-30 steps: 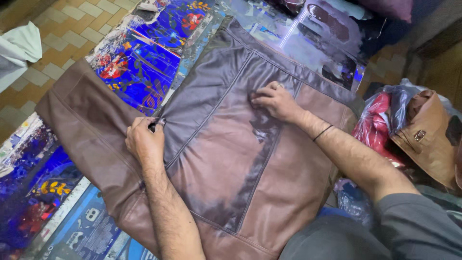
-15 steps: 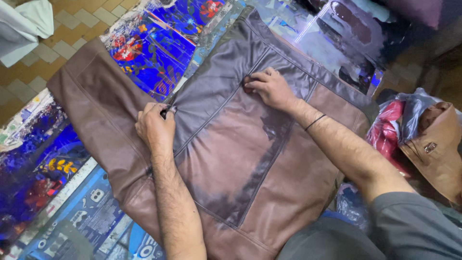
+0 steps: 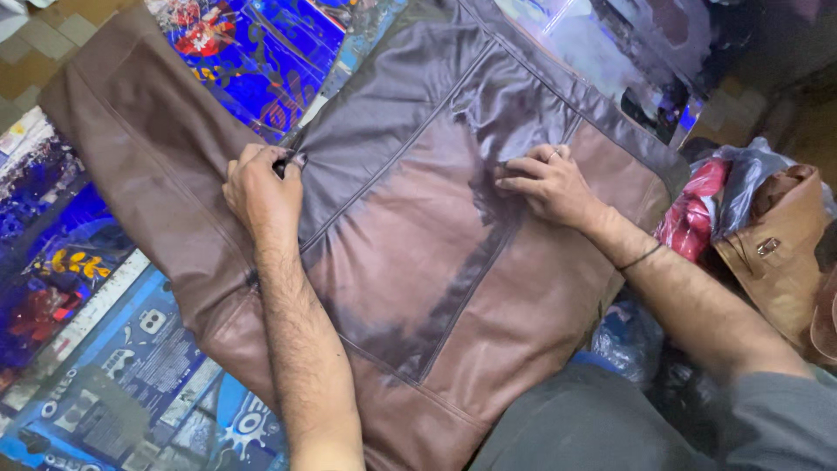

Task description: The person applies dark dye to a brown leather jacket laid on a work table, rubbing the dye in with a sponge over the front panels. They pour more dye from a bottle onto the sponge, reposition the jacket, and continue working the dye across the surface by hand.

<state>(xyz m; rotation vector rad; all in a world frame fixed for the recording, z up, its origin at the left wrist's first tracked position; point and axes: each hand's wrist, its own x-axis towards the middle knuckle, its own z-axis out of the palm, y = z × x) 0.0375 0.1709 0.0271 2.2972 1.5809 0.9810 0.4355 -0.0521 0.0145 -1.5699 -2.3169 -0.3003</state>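
Note:
A brown leather jacket [image 3: 488,296] lies spread flat, back side up, with a darker, wet-looking patch across its upper middle. My left hand [image 3: 261,187] is closed around a small dark tool and presses on the jacket near the sleeve seam. My right hand [image 3: 549,183] rests on the panel near the shoulder, fingers bent and pressing the leather down. A thin dark band circles my right wrist.
Colourful printed plastic sheets [image 3: 113,366] cover the floor under the jacket. At the right lie a tan leather bag [image 3: 772,253], a red item [image 3: 693,218] and crumpled plastic. Tiled floor [image 3: 35,61] shows at the top left. My grey-clad knee [image 3: 593,427] is at the bottom.
The view has shifted so the jacket fills more of the frame. My right hand slid down from the collar area onto the panel's right side. My left hand stays at the sleeve seam.

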